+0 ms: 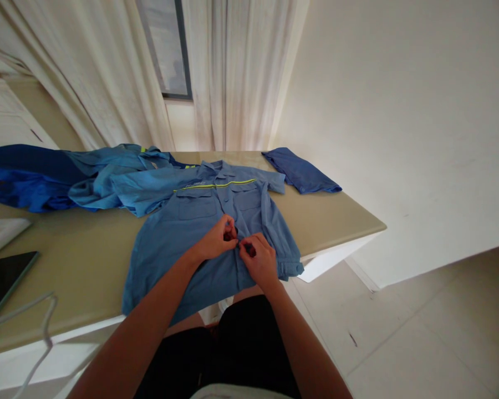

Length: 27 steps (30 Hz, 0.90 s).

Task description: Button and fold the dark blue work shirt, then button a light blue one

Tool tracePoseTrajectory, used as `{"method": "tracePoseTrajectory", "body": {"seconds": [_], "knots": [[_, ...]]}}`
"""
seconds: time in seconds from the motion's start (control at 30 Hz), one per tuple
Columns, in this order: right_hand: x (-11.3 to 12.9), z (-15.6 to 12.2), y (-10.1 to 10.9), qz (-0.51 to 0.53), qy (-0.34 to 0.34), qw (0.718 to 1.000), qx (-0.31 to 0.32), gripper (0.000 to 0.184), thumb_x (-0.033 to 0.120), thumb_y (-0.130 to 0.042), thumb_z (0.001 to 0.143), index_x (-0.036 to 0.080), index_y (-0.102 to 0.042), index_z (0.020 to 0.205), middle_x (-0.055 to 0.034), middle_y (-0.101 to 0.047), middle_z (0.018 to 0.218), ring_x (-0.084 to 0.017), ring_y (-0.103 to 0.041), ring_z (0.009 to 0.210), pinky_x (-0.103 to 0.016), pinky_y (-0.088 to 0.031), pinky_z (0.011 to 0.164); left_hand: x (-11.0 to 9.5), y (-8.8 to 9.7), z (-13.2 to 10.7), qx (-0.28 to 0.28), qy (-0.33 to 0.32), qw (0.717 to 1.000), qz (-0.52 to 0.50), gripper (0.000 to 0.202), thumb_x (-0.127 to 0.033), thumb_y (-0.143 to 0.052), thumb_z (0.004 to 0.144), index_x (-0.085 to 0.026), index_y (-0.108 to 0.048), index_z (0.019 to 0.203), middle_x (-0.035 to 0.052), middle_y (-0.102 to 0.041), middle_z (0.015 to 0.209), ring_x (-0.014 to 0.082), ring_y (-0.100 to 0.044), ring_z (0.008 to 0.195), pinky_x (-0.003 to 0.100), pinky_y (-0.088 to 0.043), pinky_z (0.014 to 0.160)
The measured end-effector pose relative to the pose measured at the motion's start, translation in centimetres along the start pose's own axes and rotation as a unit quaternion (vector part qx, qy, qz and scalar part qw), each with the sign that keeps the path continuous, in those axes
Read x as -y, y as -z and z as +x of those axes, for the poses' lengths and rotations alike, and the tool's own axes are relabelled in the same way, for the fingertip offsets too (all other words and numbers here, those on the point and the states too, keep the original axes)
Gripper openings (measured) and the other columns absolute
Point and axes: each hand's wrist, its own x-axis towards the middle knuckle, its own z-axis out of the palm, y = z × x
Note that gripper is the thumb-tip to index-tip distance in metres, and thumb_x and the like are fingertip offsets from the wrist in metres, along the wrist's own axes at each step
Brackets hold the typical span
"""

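A blue work shirt (162, 241) lies front up on the table, its collar at the far side and its hem over the near edge. A yellow stripe crosses its chest above two flap pockets. My left hand (218, 239) pinches the front placket at mid-length with thumb and finger. Close beside it, my right hand (259, 259) pinches the other side of the same spot, fingertips nearly touching. Whether a button sits between the fingers is hidden. The long sleeve on the right lies down along the shirt's side, its cuff near the table edge.
More blue clothing (103, 172) is heaped at the left of the table (87, 260). A folded dark blue garment (301, 169) lies at the back right. A phone (8, 280), a white object (2, 233) and a white cable (47, 318) are at the near left.
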Motion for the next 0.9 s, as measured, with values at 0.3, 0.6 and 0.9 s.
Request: {"method": "tracePoseTrajectory", "body": {"seconds": [0.3,0.6,0.9], "knots": [[-0.6,1.3,0.6,0.103,-0.050,0.993,-0.003,0.009,0.029,-0.066,0.089,0.021,-0.070,0.087,-0.0014,-0.068,0.086,-0.014,-0.057,0.064,-0.027,-0.048,0.064,-1.4,-0.2,-0.8,0.009,-0.061,0.988,0.142,0.024,-0.025,-0.062,0.089,-0.022,-0.072,0.110,0.0030,-0.075,0.103,0.0183,-0.066,0.089,0.032,-0.050,0.083],[-0.3,0.9,1.0,0.069,-0.010,0.997,0.016,0.009,0.026,-0.062,0.094,0.022,-0.068,0.088,-0.0026,-0.066,0.091,-0.014,-0.058,0.068,-0.029,-0.049,0.067,-0.9,0.4,-0.2,0.047,-0.033,0.993,0.098,0.029,-0.027,-0.062,0.089,-0.023,-0.078,0.112,0.0039,-0.080,0.108,0.0221,-0.072,0.096,0.036,-0.054,0.090],[-0.4,1.4,0.7,0.070,-0.010,0.997,0.022,0.007,0.027,-0.066,0.091,0.021,-0.070,0.092,-0.0033,-0.067,0.091,-0.015,-0.059,0.067,-0.029,-0.049,0.066,-0.9,0.2,-0.3,0.032,-0.016,0.994,0.107,0.030,-0.025,-0.064,0.083,-0.020,-0.078,0.109,0.0017,-0.077,0.086,0.0162,-0.065,0.074,0.028,-0.050,0.070]]}}
